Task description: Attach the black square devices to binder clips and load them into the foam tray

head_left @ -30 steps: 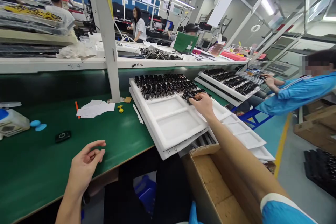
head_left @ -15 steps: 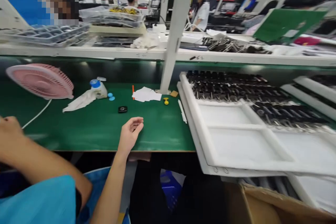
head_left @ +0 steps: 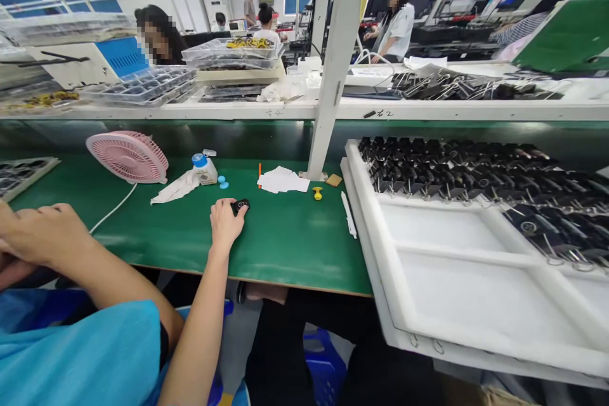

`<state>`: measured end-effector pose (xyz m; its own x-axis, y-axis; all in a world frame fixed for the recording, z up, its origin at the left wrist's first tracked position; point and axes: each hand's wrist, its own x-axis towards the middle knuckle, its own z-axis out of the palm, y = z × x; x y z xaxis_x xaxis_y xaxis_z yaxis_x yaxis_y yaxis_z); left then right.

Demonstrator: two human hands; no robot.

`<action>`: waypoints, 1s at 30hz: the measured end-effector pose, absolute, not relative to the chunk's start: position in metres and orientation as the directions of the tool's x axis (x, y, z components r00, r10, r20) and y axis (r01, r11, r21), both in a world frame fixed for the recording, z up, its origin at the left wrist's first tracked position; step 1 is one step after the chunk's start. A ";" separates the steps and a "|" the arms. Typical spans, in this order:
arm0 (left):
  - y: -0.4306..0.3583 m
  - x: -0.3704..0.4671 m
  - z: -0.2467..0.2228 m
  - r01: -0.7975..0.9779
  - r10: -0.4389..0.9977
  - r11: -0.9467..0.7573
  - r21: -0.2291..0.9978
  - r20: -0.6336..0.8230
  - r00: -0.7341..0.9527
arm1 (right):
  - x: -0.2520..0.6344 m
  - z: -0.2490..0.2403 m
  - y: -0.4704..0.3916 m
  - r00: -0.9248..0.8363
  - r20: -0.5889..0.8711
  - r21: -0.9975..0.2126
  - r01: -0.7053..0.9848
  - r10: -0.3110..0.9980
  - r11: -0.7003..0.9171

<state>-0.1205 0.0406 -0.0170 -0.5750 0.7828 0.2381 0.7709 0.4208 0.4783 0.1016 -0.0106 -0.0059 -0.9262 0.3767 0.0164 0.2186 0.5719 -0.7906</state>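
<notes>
My left hand (head_left: 225,226) reaches in over the green tabletop (head_left: 290,244) with its fingers and thumb closed around a small black square device (head_left: 240,205). A round ring shows on the device's upper face, and the device appears to rest at table level. My fingers cover its left side. My right hand is out of the picture. Just beyond the device lie two light-blue discs (head_left: 222,182) and a white bottle with a blue cap (head_left: 204,170). White paper slips (head_left: 284,180) lie behind it to the right, beside an orange stick (head_left: 259,176).
A co-worker's hands (head_left: 45,228) are at the left edge. A pink fan (head_left: 128,157) and a white cloth (head_left: 176,188) lie nearer me. At right are a yellow piece (head_left: 317,193), a white pen (head_left: 349,216) and a white foam tray (head_left: 390,266) holding clipped black parts (head_left: 457,168).
My left hand, earlier holding nothing and to the right of the black device, has moved onto it and closed around it. The view has turned left.
</notes>
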 end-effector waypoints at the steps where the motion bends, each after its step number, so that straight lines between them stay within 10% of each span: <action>1: 0.041 -0.122 -0.018 0.761 0.779 0.416 0.498 0.237 -0.580 | 0.075 0.030 -0.016 -0.978 -0.027 -0.775 0.152 0.207 0.614; 8: 0.040 -0.125 -0.015 0.612 0.740 0.319 0.724 0.213 -0.638 | -0.096 0.228 -0.034 -0.993 0.095 -0.845 -0.045 0.066 0.533; 16: 0.023 -0.096 -0.006 0.334 0.823 0.093 0.938 0.116 -0.555 | -0.309 0.092 -0.062 -0.917 0.380 -0.486 -0.085 0.123 0.870; 21: 0.008 -0.046 -0.007 0.105 0.928 0.086 0.991 -0.041 -0.369 | -0.345 0.074 -0.065 -0.908 0.404 -0.475 -0.104 0.111 0.874; 30: 0.001 -0.029 -0.010 0.222 0.959 0.072 0.972 -0.007 -0.283 | -0.258 0.120 -0.046 -0.946 0.256 -0.711 -0.044 0.200 0.702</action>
